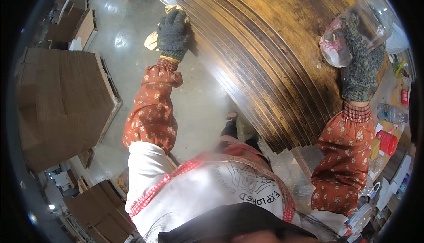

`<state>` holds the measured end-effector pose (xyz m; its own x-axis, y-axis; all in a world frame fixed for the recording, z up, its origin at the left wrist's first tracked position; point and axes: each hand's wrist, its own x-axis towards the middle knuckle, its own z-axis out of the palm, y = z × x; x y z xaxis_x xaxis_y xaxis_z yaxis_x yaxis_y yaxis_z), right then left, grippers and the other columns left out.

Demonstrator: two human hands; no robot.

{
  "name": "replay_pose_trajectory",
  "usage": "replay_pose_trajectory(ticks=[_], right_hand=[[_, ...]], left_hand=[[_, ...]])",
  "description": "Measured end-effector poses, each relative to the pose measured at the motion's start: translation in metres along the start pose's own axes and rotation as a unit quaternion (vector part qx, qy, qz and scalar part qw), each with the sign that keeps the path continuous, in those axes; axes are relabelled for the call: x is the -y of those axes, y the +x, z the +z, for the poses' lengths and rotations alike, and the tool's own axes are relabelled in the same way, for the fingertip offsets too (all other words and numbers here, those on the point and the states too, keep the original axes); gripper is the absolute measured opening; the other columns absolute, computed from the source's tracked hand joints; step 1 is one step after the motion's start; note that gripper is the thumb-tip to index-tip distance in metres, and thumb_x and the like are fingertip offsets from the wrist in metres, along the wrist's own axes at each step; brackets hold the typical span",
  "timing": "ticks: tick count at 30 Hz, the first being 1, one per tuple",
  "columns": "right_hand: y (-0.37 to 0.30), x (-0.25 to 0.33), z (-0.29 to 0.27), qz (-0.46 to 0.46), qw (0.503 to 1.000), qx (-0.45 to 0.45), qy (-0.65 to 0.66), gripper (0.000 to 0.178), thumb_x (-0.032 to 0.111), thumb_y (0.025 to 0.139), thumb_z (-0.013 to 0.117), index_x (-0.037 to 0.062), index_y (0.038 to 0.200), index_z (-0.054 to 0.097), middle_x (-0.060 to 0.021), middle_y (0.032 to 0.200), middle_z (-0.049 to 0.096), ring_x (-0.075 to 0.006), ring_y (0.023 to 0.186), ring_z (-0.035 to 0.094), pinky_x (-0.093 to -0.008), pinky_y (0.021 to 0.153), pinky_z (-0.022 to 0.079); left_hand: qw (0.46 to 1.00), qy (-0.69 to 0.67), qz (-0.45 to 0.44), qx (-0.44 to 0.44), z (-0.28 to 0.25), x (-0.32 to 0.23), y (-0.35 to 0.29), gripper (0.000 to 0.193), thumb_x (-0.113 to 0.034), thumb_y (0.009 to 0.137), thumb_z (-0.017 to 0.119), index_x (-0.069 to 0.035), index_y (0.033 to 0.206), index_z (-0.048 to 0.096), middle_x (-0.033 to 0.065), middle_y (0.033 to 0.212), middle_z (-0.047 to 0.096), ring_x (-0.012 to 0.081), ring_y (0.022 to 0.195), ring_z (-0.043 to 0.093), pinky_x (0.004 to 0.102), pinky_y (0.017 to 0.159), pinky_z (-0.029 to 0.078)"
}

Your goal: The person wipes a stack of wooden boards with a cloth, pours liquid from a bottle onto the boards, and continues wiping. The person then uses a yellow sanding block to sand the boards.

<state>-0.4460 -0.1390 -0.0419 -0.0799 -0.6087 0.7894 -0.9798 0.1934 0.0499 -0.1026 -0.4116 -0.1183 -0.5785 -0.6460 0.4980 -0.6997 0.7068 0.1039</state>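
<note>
Gripped in the gloved right hand [360,62]: a clear plastic bottle [353,31], held over the right of the stacked dark boards [274,53]. At their left edge, a pale cloth [154,37] is pressed beneath the gloved left hand [173,33].

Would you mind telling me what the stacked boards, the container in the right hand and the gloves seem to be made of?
The stacked boards look like wood or plywood: dark brown stained faces, thin layered edges. The container in the right hand seems clear plastic, glossy and see-through. The gloves look like knitted grey fabric, with ribbed cuffs; the left hand presses a pale cloth, probably cotton.
</note>
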Motion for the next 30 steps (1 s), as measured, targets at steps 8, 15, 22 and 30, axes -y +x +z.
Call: replay_pose_trajectory(ticks=[8, 15, 22, 30], right_hand=[[0.014, -0.002, 0.006, 0.036, 0.997, -0.005, 0.064, 0.044, 0.016, 0.085, 0.064, 0.0239, 0.128, 0.058, -0.0131, 0.127, 0.054, -0.0319, 0.115, 0.053, -0.0417, 0.095, 0.043], [0.026, 0.003, 0.009, 0.154, 0.961, -0.024, 0.227, 0.039, 0.015, 0.083, 0.064, 0.0175, 0.122, 0.062, -0.0124, 0.121, 0.059, -0.0315, 0.112, 0.055, -0.0411, 0.095, 0.043], [0.009, 0.025, -0.027, 0.075, 0.979, 0.1, 0.161, 0.044, 0.02, 0.085, 0.066, 0.0037, 0.123, 0.052, -0.0149, 0.118, 0.055, -0.027, 0.108, 0.054, -0.0384, 0.092, 0.044], [-0.036, 0.135, -0.074, 0.166, 0.837, 0.363, 0.375, 0.059, 0.031, 0.076, 0.075, 0.0024, 0.12, 0.049, -0.0121, 0.108, 0.058, -0.0266, 0.096, 0.059, -0.0377, 0.085, 0.049]], left_hand=[[0.913, -0.346, -0.202, 0.081, -0.012, -0.112, -0.094, 0.037, -0.015, 0.078, 0.065, -0.009, 0.115, 0.058, 0.014, 0.111, 0.06, 0.0314, 0.098, 0.059, 0.0469, 0.082, 0.048], [0.911, -0.328, 0.25, -0.018, -0.043, -0.188, -0.16, 0.03, -0.011, 0.08, 0.057, -0.012, 0.108, 0.063, 0.0071, 0.112, 0.062, 0.0216, 0.1, 0.061, 0.0367, 0.08, 0.051], [0.831, -0.53, -0.163, -0.039, -0.015, -0.077, -0.127, 0.033, -0.019, 0.09, 0.057, -0.003, 0.118, 0.058, 0.0045, 0.098, 0.064, 0.0109, 0.083, 0.061, 0.024, 0.074, 0.05], [0.458, -0.831, -0.306, 0.068, -0.02, -0.062, -0.149, 0.047, -0.014, 0.086, 0.058, 0.004, 0.127, 0.046, 0.0139, 0.108, 0.062, 0.0203, 0.09, 0.065, 0.0345, 0.078, 0.056]])
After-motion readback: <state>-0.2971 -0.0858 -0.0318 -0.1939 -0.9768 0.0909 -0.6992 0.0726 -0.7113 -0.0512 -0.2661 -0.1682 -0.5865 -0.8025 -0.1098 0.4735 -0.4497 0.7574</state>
